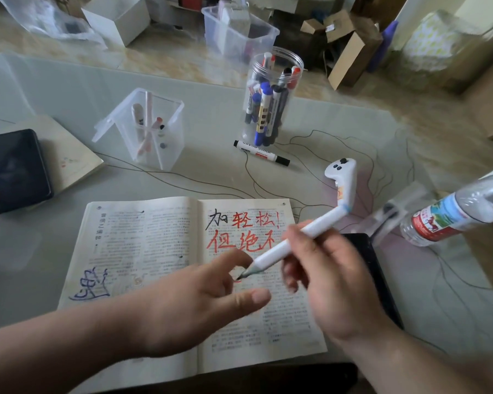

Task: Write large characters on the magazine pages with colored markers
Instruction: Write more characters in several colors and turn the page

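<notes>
An open magazine (143,251) lies on the table in front of me. Its right page carries one black and several large red characters; a blue scribble sits low on the left page. My right hand (333,282) grips a white marker (293,243), whose red tip touches the right page under the red characters. My left hand (199,302) hovers over the middle of the magazine with fingers spread and relaxed, holding nothing.
A clear jar of markers (271,100) stands behind the magazine, a loose black-capped marker (261,152) lying before it. A clear pen box (151,129) stands at the left, a black phone (15,169) on a notebook farther left. A white controller (342,177) and a water bottle (456,209) are at the right.
</notes>
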A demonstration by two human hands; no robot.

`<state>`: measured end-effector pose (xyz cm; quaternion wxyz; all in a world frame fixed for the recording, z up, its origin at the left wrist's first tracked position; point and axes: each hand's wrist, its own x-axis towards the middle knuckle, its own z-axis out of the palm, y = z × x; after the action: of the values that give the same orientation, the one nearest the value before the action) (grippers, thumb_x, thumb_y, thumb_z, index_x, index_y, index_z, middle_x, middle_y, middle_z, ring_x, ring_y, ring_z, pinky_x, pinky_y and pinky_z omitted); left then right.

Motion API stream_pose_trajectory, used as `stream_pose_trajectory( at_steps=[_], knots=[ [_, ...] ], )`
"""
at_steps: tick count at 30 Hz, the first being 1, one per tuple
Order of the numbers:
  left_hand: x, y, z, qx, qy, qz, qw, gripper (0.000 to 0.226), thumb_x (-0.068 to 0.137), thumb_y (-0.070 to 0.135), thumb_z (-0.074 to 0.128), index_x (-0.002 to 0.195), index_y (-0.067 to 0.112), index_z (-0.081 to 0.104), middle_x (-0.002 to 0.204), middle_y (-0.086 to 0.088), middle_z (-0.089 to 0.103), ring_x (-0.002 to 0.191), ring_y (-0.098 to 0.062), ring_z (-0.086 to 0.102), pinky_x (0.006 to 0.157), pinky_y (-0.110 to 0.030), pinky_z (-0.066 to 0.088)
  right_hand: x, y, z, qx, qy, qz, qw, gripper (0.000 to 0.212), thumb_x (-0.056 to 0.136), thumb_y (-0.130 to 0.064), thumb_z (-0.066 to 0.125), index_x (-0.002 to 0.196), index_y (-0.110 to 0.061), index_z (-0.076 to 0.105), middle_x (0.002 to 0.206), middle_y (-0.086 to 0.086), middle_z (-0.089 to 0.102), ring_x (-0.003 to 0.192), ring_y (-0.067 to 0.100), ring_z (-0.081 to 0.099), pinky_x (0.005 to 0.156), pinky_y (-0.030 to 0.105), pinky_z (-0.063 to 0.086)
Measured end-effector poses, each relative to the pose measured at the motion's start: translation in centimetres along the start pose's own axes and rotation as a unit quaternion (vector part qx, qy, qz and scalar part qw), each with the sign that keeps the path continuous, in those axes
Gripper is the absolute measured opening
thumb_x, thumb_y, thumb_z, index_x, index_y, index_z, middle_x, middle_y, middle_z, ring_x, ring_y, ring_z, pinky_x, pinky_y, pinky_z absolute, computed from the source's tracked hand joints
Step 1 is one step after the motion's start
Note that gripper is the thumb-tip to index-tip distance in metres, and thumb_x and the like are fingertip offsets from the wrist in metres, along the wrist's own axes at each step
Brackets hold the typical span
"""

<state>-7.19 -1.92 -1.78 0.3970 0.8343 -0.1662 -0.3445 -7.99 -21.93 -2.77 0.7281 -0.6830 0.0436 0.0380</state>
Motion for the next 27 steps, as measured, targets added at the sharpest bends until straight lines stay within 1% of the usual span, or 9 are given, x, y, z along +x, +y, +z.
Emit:
stream_pose_trajectory(
  at_steps=[2, 4, 6, 9, 11, 15, 22, 24, 27],
  knots=[
    [0.2, -1.0, -0.6, 0.198, 0.021, -0.026, 0.980, 0.080, 0.074, 0.090, 0.042, 0.140, 0.057, 0.012, 0.129, 0.018, 0.058, 0.114, 0.000, 0.055, 0.098, -0.023, 0.046, 1.5, -0.2, -1.3, 0.010, 0.091, -0.012, 0.996, 0.026, 0.090, -0.034, 0.066, 0.067, -0.022, 0.065, 0.056, 0.008, 0.049, 0.052, 0.022, 0.044, 0.050, 0.034, 0.036],
    [0.7, -2.0, -0.9, 0.300, 0.037, -0.034, 0.952, 0.101, 0.070, 0.093, 0.045, 0.147, 0.055, -0.008, 0.147, 0.018, 0.042, 0.135, -0.007, 0.039, 0.112, -0.028, 0.034, 2.9, -0.2, -2.4, 0.005, 0.144, -0.007, 0.990, 0.031, 0.091, -0.025, 0.069, 0.061, -0.020, 0.063, 0.054, 0.005, 0.048, 0.051, 0.018, 0.042, 0.053, 0.033, 0.035],
    [1.3, -3.2, -0.9, 0.333, 0.036, -0.053, 0.941, 0.112, 0.065, 0.096, 0.045, 0.149, 0.054, -0.017, 0.138, 0.015, 0.042, 0.132, -0.011, 0.038, 0.112, -0.030, 0.034, 3.7, 0.5, -3.1, -0.026, 0.150, 0.020, 0.988, 0.033, 0.088, -0.017, 0.074, 0.058, -0.018, 0.059, 0.054, 0.002, 0.049, 0.052, 0.014, 0.044, 0.060, 0.034, 0.038],
    [1.8, -4.7, -0.5, 0.359, 0.031, -0.074, 0.930, 0.121, 0.058, 0.100, 0.046, 0.148, 0.055, -0.022, 0.124, 0.012, 0.041, 0.123, -0.014, 0.040, 0.107, -0.032, 0.039, 3.9, 1.3, -3.3, -0.085, 0.117, 0.071, 0.987, 0.029, 0.076, -0.020, 0.076, 0.054, -0.020, 0.057, 0.055, 0.004, 0.053, 0.056, 0.015, 0.049, 0.068, 0.039, 0.042],
    [2.0, -5.0, -0.4, 0.362, 0.031, -0.088, 0.927, 0.123, 0.057, 0.099, 0.049, 0.148, 0.056, -0.021, 0.122, 0.011, 0.040, 0.121, -0.014, 0.041, 0.105, -0.033, 0.040, 3.7, 1.5, -3.2, -0.108, 0.116, 0.091, 0.983, 0.031, 0.080, -0.013, 0.077, 0.057, -0.020, 0.057, 0.057, 0.004, 0.055, 0.059, 0.015, 0.053, 0.072, 0.038, 0.046],
    [2.3, -5.0, -1.0, 0.378, 0.027, -0.115, 0.918, 0.125, 0.057, 0.097, 0.053, 0.150, 0.055, -0.018, 0.124, 0.008, 0.041, 0.120, -0.016, 0.040, 0.102, -0.032, 0.040, 3.8, 1.6, -3.2, -0.133, 0.113, 0.100, 0.980, 0.027, 0.086, -0.009, 0.072, 0.063, -0.014, 0.060, 0.059, 0.000, 0.059, 0.059, 0.007, 0.056, 0.070, 0.029, 0.046],
    [2.4, -4.9, -1.8, 0.400, 0.052, -0.114, 0.908, 0.122, 0.055, 0.096, 0.057, 0.152, 0.053, -0.004, 0.132, 0.008, 0.040, 0.124, -0.017, 0.039, 0.103, -0.034, 0.041, 3.6, 2.5, -2.1, -0.107, 0.055, 0.137, 0.983, 0.023, 0.087, -0.008, 0.071, 0.066, -0.015, 0.065, 0.064, 0.003, 0.067, 0.068, 0.013, 0.059, 0.079, 0.037, 0.049],
    [2.5, -4.9, -1.8, 0.400, 0.054, -0.118, 0.907, 0.124, 0.057, 0.096, 0.056, 0.152, 0.051, -0.010, 0.138, 0.006, 0.039, 0.128, -0.018, 0.039, 0.106, -0.034, 0.040, 3.6, 2.5, -2.0, -0.090, 0.041, 0.137, 0.986, 0.024, 0.088, -0.009, 0.071, 0.066, -0.017, 0.067, 0.068, 0.006, 0.070, 0.070, 0.015, 0.061, 0.082, 0.038, 0.050],
    [2.6, -5.1, -1.8, 0.395, 0.050, -0.122, 0.909, 0.127, 0.057, 0.096, 0.055, 0.152, 0.051, -0.015, 0.139, 0.005, 0.038, 0.130, -0.019, 0.038, 0.107, -0.035, 0.039, 3.6, 2.2, -1.9, -0.083, 0.016, 0.115, 0.990, 0.018, 0.091, -0.008, 0.069, 0.074, -0.012, 0.074, 0.078, 0.008, 0.075, 0.071, 0.013, 0.067, 0.078, 0.029, 0.052]
  ],
)
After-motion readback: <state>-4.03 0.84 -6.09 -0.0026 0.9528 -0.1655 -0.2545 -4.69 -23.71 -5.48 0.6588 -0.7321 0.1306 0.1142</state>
